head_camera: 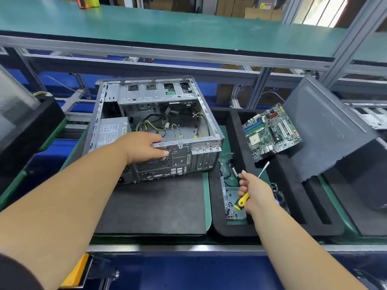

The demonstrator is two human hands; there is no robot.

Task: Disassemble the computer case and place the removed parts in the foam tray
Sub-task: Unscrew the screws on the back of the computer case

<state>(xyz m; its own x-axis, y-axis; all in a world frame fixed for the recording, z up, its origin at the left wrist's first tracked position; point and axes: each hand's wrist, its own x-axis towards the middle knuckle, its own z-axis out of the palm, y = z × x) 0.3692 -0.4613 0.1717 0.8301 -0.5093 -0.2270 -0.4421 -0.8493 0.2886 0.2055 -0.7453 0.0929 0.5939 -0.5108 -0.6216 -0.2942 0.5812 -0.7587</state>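
The open grey computer case [188,158] lies on its side on a dark mat, with loose cables and a power supply [111,130] inside. My left hand [144,146] grips the case's near top edge above the rear fan grille. My right hand [254,194] holds a yellow-and-black screwdriver [243,200] over the black foam tray [236,229], shaft pointing up and right. A green motherboard [272,130] lies tilted in the tray's far slot. Small parts and screws sit in the tray's near pocket [230,204].
A dark side panel [326,130] leans on the tray's right side. A small black fan [281,197] lies behind my right wrist. Another black foam tray [25,130] stands at the left. A green shelf [167,32] overhangs the bench.
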